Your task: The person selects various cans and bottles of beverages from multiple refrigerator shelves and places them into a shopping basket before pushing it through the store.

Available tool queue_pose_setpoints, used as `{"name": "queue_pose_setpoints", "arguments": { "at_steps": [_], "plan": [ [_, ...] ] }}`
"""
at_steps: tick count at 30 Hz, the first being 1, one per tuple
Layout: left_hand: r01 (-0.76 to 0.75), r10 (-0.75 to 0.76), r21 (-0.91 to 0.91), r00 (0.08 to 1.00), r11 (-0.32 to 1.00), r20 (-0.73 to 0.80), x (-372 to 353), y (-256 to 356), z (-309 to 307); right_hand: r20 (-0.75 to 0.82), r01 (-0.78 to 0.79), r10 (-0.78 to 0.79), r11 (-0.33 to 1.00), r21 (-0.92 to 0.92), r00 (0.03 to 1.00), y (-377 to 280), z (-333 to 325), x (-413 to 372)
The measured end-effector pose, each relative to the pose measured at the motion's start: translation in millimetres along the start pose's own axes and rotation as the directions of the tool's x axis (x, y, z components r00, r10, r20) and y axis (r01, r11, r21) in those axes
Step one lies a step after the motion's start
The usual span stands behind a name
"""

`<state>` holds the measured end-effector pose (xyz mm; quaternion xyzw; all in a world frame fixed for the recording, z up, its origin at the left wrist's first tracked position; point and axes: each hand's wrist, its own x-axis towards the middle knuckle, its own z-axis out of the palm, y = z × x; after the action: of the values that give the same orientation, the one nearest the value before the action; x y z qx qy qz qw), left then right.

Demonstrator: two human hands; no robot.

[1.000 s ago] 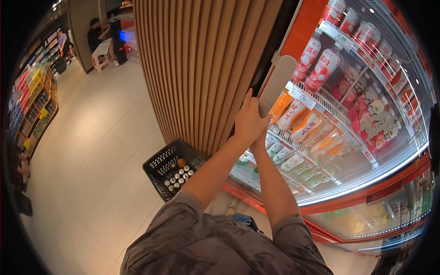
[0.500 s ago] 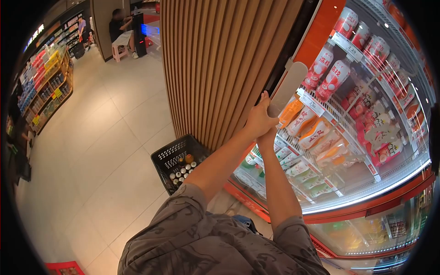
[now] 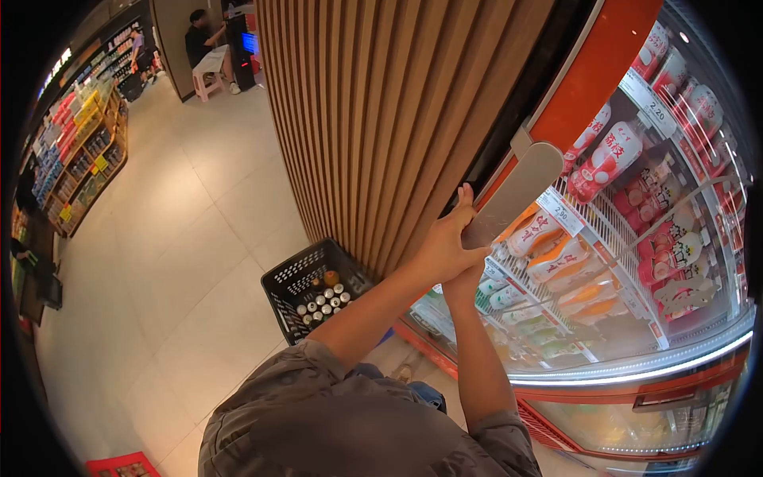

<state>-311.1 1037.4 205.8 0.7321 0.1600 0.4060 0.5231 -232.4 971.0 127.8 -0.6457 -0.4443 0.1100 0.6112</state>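
My left hand [image 3: 447, 245] is at the lower end of a flat metal door handle [image 3: 524, 187] on a glass-fronted drinks fridge. Its fingers point up along the handle's left edge, with the thumb across the lower end. Just below and partly behind it is my right hand [image 3: 463, 286], close against the left one, its fingers mostly hidden. Through the glass I see pink lychee drink bottles [image 3: 608, 163] on an upper shelf and orange-and-white bottles [image 3: 556, 261] on the shelf below. A price label [image 3: 560, 212] reads 2.90.
A black basket [image 3: 274, 278] holding several cans and an orange-topped bottle stands on the floor by the slatted wood wall [image 3: 373, 119]. Stocked shelves [image 3: 87, 151] line the far left. A person [image 3: 208, 48] sits on a stool; another person [image 3: 139, 52] stands farther back.
The view has shifted, so the handle and fridge sit farther right and lower. Both hands stay at the handle's lower end. More of the cans in the basket show.
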Motion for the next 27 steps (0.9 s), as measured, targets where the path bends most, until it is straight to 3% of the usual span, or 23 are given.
{"name": "queue_pose_setpoints", "arguments": {
  "at_steps": [2, 5, 8, 10, 12, 14, 17, 20, 23, 26, 27],
  "plan": [
    [0.009, -0.008, -0.065, 1.0, 0.998, 0.021, -2, -3, 0, -0.022, 0.015, -0.013, 0.997, 0.08, 1.0, -6, 2, -4],
    [-0.144, 0.144, -0.013, 0.99, 0.99, 0.011, -8, -4, -4, -0.074, -0.014, 0.006, 0.995, -0.097, 0.997, -29, 4, -20],
    [-0.106, 0.118, -0.083, 0.981, 0.991, 0.156, -19, 16, -20, 0.034, -0.156, 0.164, 0.973, -0.172, 0.986, -46, 1, -37],
    [-0.115, 0.14, -0.15, 0.975, 0.982, 0.172, -31, 17, -27, -0.062, -0.104, 0.096, 0.985, -0.135, 0.993, -49, 6, -50],
    [-0.127, 0.166, -0.212, 0.97, 0.969, 0.177, -39, 12, -33, -0.093, -0.153, 0.143, 0.983, -0.103, 0.985, -59, 8, -58],
    [-0.128, 0.178, -0.265, 0.969, 0.956, 0.172, -50, 6, -40, -0.05, -0.322, 0.319, 0.944, -0.069, 0.947, -79, 10, -67],
    [-0.099, 0.155, -0.289, 0.971, 0.952, 0.18, -66, 12, -50, -0.107, -0.319, 0.326, 0.944, 0.079, 0.939, -89, 17, -80],
    [-0.156, 0.199, -0.227, 0.963, 0.961, 0.184, -79, 13, -57, -0.146, -0.256, 0.262, 0.965, 0.058, 0.954, -102, 22, -92],
    [-0.06, 0.138, -0.31, 0.962, 0.949, 0.236, -93, 8, -65, -0.183, -0.265, 0.275, 0.961, 0.08, 0.944, -125, 29, -112],
    [0.177, -0.047, -0.614, 0.974, 0.769, 0.221, -115, 16, -64, -0.107, -0.271, 0.283, 0.956, 0.114, 0.953, -110, 23, -133],
    [0.174, -0.059, -0.677, 0.98, 0.715, 0.19, -119, 19, -61, -0.1, -0.27, 0.283, 0.954, 0.128, 0.954, -113, 23, -138]
  ]
}}
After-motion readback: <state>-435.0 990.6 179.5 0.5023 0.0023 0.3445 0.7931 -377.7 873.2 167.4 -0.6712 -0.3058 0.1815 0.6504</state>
